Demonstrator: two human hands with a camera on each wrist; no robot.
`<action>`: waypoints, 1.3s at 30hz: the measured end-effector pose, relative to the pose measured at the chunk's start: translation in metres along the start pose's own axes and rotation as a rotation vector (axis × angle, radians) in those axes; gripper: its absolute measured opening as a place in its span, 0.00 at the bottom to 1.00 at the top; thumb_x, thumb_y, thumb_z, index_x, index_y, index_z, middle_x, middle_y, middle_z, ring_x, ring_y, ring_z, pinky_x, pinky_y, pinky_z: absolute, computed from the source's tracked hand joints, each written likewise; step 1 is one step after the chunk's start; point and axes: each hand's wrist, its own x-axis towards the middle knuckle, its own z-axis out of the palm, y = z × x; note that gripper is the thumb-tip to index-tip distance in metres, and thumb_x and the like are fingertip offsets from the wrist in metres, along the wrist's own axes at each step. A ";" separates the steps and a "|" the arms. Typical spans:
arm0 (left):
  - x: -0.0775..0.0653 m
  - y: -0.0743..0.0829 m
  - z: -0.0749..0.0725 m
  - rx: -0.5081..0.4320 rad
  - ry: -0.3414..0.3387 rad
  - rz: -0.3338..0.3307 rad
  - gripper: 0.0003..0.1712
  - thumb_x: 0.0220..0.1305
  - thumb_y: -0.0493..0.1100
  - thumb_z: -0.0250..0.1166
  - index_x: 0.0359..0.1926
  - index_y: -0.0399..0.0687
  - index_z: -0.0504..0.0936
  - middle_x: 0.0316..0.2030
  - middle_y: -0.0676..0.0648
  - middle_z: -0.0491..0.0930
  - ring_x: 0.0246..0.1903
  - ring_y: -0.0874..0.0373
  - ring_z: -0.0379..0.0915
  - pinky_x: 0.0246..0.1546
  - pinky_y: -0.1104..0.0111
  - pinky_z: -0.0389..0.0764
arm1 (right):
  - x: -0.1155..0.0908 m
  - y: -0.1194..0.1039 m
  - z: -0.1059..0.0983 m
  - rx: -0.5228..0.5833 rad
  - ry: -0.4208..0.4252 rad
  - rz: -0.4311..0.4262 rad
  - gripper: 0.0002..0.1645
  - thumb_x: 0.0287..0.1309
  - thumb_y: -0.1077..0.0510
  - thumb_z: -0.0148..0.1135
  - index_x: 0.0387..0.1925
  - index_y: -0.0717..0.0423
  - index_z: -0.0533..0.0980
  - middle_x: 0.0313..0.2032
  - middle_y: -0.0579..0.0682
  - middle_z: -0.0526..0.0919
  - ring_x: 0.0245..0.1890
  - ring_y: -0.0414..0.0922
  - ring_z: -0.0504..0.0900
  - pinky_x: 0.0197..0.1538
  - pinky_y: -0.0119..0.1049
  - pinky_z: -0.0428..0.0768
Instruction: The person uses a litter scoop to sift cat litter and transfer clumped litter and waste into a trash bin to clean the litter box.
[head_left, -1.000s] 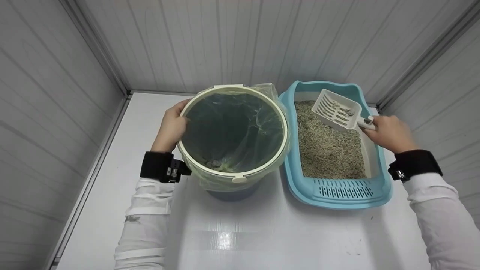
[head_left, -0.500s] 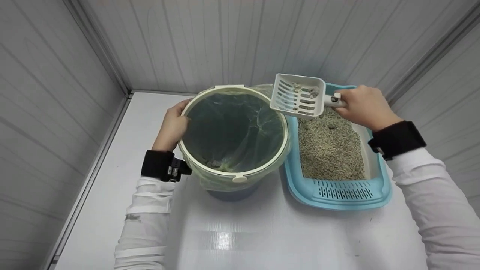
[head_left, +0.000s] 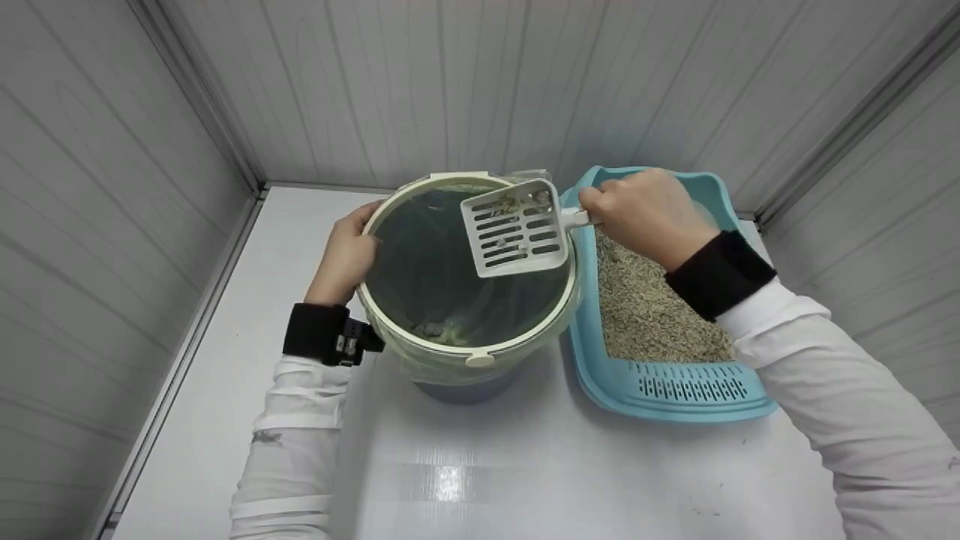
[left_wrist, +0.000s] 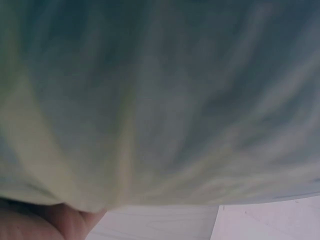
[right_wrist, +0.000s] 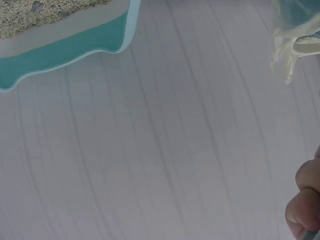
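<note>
My left hand (head_left: 346,251) grips the left side of the pale rim of a round trash bin (head_left: 480,352), which has a thin yellowish bag liner draped over it. A few clumps (head_left: 429,329) lie at the bottom inside. With curled fingers my right hand (head_left: 645,214) holds a white slotted litter scoop (head_left: 517,229) by its handle. The scoop is tilted over the bin's right half, with some clumps and bits in its rear part. In the left wrist view the bin's wrapped side (left_wrist: 160,125) fills most of the picture, my fingers (left_wrist: 50,222) below it.
Right of the bin stands a blue litter box (head_left: 679,405) with grainy litter (head_left: 652,315) inside; its wall nearly meets the bin. Both stand on a white table (head_left: 480,465). Grey panel walls (head_left: 360,90) enclose the back and sides.
My right hand has lifted the scoop from over the litter box and carried it left across the bin's rim, tipping it over the opening. My left hand has stayed on the rim.
</note>
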 end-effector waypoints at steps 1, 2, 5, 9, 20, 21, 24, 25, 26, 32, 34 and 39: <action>0.000 0.000 0.000 0.002 -0.002 -0.001 0.39 0.47 0.22 0.39 0.63 0.46 0.63 0.57 0.42 0.67 0.57 0.50 0.64 0.56 0.58 0.66 | 0.002 -0.004 0.000 -0.031 0.020 -0.025 0.12 0.51 0.65 0.54 0.16 0.55 0.65 0.08 0.47 0.62 0.08 0.41 0.54 0.12 0.33 0.52; -0.001 0.000 0.000 0.003 -0.006 -0.003 0.39 0.47 0.22 0.39 0.63 0.46 0.62 0.57 0.42 0.67 0.57 0.50 0.63 0.56 0.58 0.66 | 0.003 -0.009 0.000 -0.072 0.047 -0.056 0.14 0.53 0.66 0.51 0.15 0.55 0.64 0.08 0.48 0.61 0.08 0.41 0.53 0.12 0.32 0.51; -0.002 0.000 -0.001 -0.004 -0.006 0.003 0.38 0.47 0.23 0.39 0.63 0.46 0.63 0.57 0.42 0.67 0.56 0.50 0.64 0.56 0.57 0.66 | 0.006 -0.020 0.000 -0.206 0.134 -0.150 0.19 0.58 0.67 0.44 0.13 0.55 0.60 0.09 0.47 0.56 0.09 0.40 0.52 0.14 0.31 0.49; -0.003 0.000 -0.002 -0.005 0.003 0.015 0.38 0.47 0.23 0.39 0.62 0.46 0.64 0.56 0.41 0.68 0.55 0.49 0.65 0.55 0.57 0.67 | 0.007 -0.028 0.001 -0.340 0.235 -0.219 0.20 0.61 0.65 0.43 0.13 0.56 0.59 0.11 0.47 0.54 0.09 0.41 0.51 0.15 0.31 0.47; -0.003 0.000 -0.006 0.010 0.022 0.014 0.38 0.47 0.23 0.40 0.62 0.46 0.64 0.57 0.42 0.68 0.56 0.50 0.64 0.56 0.57 0.65 | 0.000 -0.029 0.005 -0.337 0.349 -0.167 0.15 0.60 0.61 0.49 0.17 0.57 0.66 0.12 0.48 0.60 0.11 0.43 0.58 0.15 0.32 0.52; -0.003 0.000 -0.006 0.010 0.021 0.013 0.38 0.48 0.23 0.40 0.62 0.47 0.63 0.57 0.42 0.68 0.57 0.51 0.64 0.56 0.58 0.65 | -0.002 -0.029 0.006 -0.321 0.351 -0.149 0.16 0.60 0.61 0.48 0.17 0.57 0.65 0.12 0.48 0.60 0.10 0.43 0.57 0.15 0.32 0.52; -0.003 0.000 -0.004 0.004 0.019 0.014 0.38 0.48 0.23 0.40 0.62 0.47 0.63 0.57 0.43 0.68 0.57 0.51 0.64 0.56 0.58 0.65 | -0.009 -0.025 0.009 -0.287 0.360 -0.098 0.17 0.60 0.63 0.47 0.15 0.56 0.63 0.11 0.48 0.60 0.10 0.43 0.56 0.15 0.32 0.50; -0.003 0.000 -0.003 0.003 0.018 0.013 0.38 0.48 0.23 0.40 0.62 0.47 0.63 0.57 0.43 0.68 0.57 0.52 0.64 0.56 0.59 0.65 | -0.012 -0.023 0.010 -0.283 0.365 -0.083 0.17 0.59 0.64 0.46 0.14 0.56 0.63 0.11 0.49 0.60 0.10 0.44 0.55 0.15 0.33 0.50; -0.003 0.000 -0.002 0.003 0.018 0.014 0.38 0.48 0.23 0.40 0.62 0.47 0.63 0.57 0.43 0.68 0.56 0.52 0.64 0.56 0.59 0.65 | -0.015 -0.022 0.011 -0.279 0.370 -0.072 0.17 0.59 0.65 0.46 0.14 0.56 0.63 0.11 0.49 0.60 0.10 0.44 0.55 0.14 0.33 0.50; -0.003 0.004 0.004 0.010 0.041 0.021 0.38 0.47 0.23 0.40 0.62 0.45 0.63 0.56 0.42 0.68 0.56 0.51 0.65 0.56 0.60 0.66 | -0.034 -0.012 0.016 -0.201 0.385 0.045 0.17 0.58 0.62 0.49 0.14 0.57 0.65 0.11 0.49 0.61 0.10 0.44 0.55 0.14 0.34 0.51; -0.003 0.005 0.005 0.007 0.048 0.016 0.37 0.48 0.23 0.40 0.62 0.44 0.63 0.56 0.42 0.68 0.56 0.51 0.64 0.56 0.59 0.66 | -0.040 -0.009 0.017 -0.161 0.360 0.111 0.17 0.57 0.63 0.48 0.14 0.56 0.63 0.10 0.48 0.60 0.09 0.43 0.54 0.13 0.34 0.51; -0.003 0.006 0.002 -0.029 0.035 -0.028 0.33 0.53 0.27 0.45 0.63 0.45 0.62 0.58 0.42 0.66 0.58 0.51 0.62 0.57 0.59 0.65 | -0.059 -0.004 0.017 -0.080 0.253 0.283 0.15 0.50 0.66 0.49 0.13 0.53 0.60 0.08 0.45 0.57 0.09 0.41 0.51 0.13 0.33 0.48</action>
